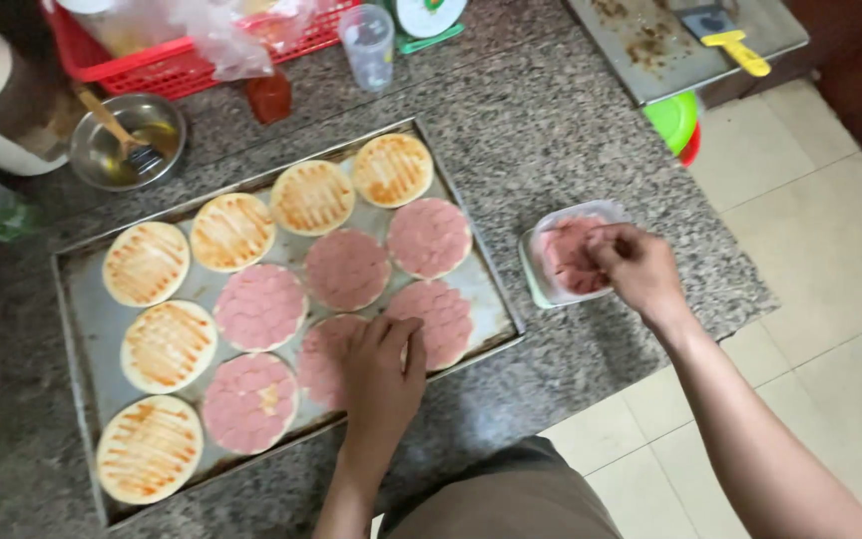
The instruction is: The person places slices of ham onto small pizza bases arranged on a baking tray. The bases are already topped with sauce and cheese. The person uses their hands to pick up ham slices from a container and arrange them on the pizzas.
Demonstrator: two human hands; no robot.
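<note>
Currently left hand (383, 361) lies flat, fingers together, pressing pink sausage slices on round dough base (336, 349) beneath it; right hand (636, 266) pinches slices inside small clear plastic tub (548, 262). Risk: tub near granite counter edge (740, 299), tug could tip it.

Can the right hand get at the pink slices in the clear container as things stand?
Probably yes: the right hand is already over the open clear container, fingertips on the pink slices, with nothing between.
</note>
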